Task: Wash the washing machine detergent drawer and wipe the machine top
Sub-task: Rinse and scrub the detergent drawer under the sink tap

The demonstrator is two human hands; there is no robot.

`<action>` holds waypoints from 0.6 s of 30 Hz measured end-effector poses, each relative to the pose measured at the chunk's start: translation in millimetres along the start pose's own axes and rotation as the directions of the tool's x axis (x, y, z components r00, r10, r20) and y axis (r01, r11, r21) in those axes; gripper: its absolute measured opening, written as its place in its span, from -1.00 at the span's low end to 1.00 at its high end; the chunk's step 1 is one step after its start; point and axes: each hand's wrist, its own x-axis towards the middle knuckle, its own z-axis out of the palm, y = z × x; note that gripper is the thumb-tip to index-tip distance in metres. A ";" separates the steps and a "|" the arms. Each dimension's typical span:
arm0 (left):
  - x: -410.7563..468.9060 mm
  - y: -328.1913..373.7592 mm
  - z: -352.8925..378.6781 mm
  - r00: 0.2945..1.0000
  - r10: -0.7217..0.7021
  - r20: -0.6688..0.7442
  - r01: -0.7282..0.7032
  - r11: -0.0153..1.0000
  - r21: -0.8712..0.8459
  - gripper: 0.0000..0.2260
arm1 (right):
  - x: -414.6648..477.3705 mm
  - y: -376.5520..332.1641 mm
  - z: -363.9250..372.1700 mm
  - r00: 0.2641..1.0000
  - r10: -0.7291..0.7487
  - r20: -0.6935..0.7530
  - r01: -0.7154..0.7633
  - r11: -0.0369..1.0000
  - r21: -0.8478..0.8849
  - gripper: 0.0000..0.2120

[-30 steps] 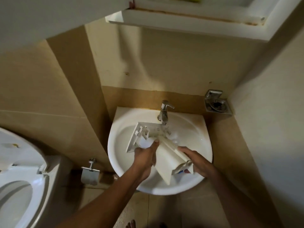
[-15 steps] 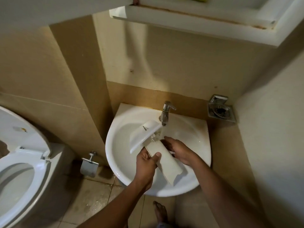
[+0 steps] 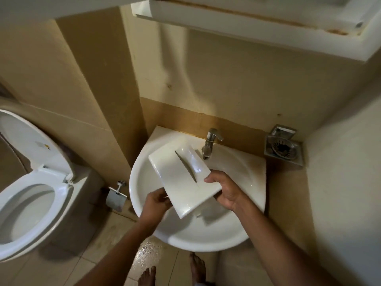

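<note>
One white detergent drawer (image 3: 183,178) is held above the wash basin (image 3: 206,244), smooth face up and recessed grip uppermost. It is tilted, with the far end raised toward the tap (image 3: 210,143) and close under its spout; contact cannot be told. The near-left edge is gripped by the L. hand (image 3: 156,203), fingers curled round it. The right edge is pinched by the R. hand (image 3: 224,188), thumb on top and fingers beneath. No water stream is made out, so whether the tap is running cannot be told.

Surroundings: a steel soap dish (image 3: 282,147) is fixed in the corner beside the basin, a toilet (image 3: 31,182) with its lid raised is seen at left, and a paper holder (image 3: 115,197) is mounted between the two. A wet sheen is seen on the floor tile (image 3: 148,254) by the bare feet (image 3: 198,267).

Risks, judged: a wet, glossy plastic face is likely held only by edge friction, so the drawer could slip and be cracked on the ceramic. The tap could be struck if the far end is lifted. More runoff on the tile could make barefoot footing unsafe.
</note>
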 end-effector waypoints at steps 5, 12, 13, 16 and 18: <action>10.4 37.0 -4.9 0.956 -0.288 0.052 0.243 0.683 -0.689 -0.69 | -5.9 -4.3 0.6 0.998 0.039 0.039 -0.036 0.997 -0.066 -0.68; 20.1 38.1 0.2 0.966 -0.257 -0.040 0.186 0.790 -0.585 -0.69 | 42.3 13.6 -19.3 0.920 0.258 -0.294 -0.071 0.849 0.524 -0.78; 21.5 38.1 -1.8 0.968 -0.247 -0.038 0.182 0.801 -0.570 -0.71 | 57.1 18.0 -20.2 0.909 0.287 -0.303 -0.056 0.804 0.592 -0.81; 26.5 38.4 -4.8 0.972 -0.228 -0.057 0.163 0.829 -0.535 -0.74 | 87.2 27.7 -7.7 0.925 0.301 -0.233 -0.044 0.693 0.720 -0.82; 28.6 39.3 -4.8 0.971 -0.228 -0.066 0.160 0.834 -0.527 -0.74 | 101.9 35.1 -1.9 0.957 0.239 -0.165 -0.022 0.624 0.781 -0.87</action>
